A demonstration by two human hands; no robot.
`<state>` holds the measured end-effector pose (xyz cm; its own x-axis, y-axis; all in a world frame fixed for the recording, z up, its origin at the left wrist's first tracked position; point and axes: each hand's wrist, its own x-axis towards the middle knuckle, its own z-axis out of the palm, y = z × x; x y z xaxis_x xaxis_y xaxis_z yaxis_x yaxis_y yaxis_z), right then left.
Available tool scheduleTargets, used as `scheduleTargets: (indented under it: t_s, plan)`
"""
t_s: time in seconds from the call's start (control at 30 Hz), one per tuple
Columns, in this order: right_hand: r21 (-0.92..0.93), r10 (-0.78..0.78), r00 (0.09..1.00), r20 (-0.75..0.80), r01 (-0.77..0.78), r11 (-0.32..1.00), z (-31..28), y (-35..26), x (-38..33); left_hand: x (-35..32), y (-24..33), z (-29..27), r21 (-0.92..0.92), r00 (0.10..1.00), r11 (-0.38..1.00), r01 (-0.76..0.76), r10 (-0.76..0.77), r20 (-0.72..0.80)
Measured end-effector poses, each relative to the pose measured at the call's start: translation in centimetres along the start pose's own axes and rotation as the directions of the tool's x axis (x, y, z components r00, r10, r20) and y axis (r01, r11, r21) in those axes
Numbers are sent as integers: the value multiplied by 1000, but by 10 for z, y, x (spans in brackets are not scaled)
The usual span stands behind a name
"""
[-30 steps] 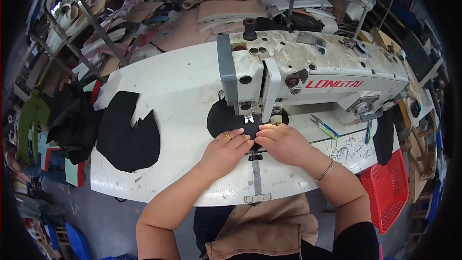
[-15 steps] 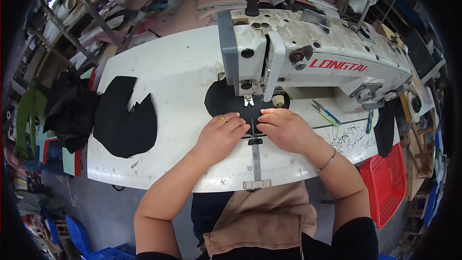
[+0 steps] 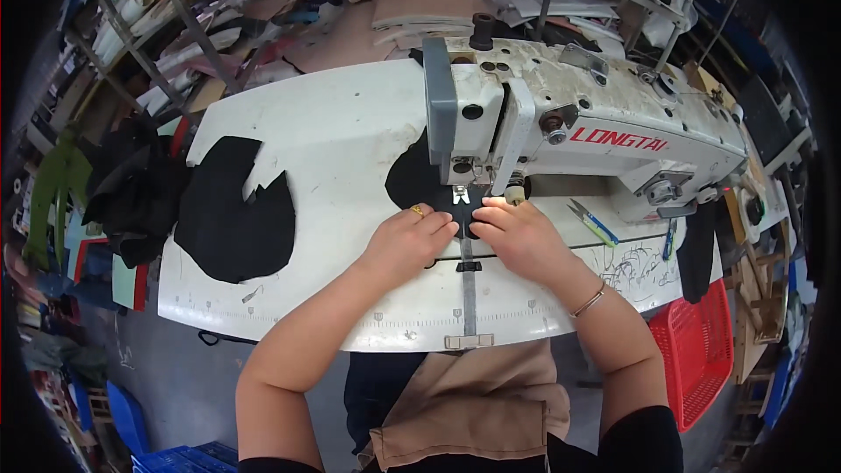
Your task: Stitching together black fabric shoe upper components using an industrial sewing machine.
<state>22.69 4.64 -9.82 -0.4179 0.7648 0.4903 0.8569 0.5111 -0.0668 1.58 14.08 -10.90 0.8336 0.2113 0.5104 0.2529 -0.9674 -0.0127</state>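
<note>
Hands, two: left hand [image 3: 412,236] and right hand [image 3: 517,236] press flat, grip open, on one black fabric piece [image 3: 416,180].

Bare forearms, gold ring on left hand [image 3: 412,238], thin bracelet [image 3: 588,302] on right wrist, tan apron [image 3: 473,403]

Sewing machine [image 3: 578,136] at back right of table [image 3: 350,140], fabric piece [image 3: 420,180] under its needle with left hand [image 3: 410,241] and right hand [image 3: 517,236] side by side on it, cut pieces [image 3: 235,210] far left, snips [image 3: 594,221] right of hands, basket [image 3: 698,350] off table's right edge.
</note>
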Motion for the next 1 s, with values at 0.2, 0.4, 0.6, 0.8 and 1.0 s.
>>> scheduleTargets:
  t_s: [0.2,0.4,0.6,0.8,1.0]
  plan:
    - [-29,4,1000,-4,-4,1000,1,2,0,3,-6,0,83,999,996,-31,28,46]
    - [-91,48,999,24,-45,995,1,3,0,1,-8,8,31,999,999,-8,9,-41]
    - [-120,101,992,80,-91,989,-1,6,1,2,-15,14,-13,999,999,34,-35,-25]
    - [-220,27,995,92,-6,975,3,16,7,7,-26,17,27,999,1000,16,-17,43]
    - [-400,234,907,351,-80,913,13,24,8,12,-35,26,-7,996,997,82,-82,33]
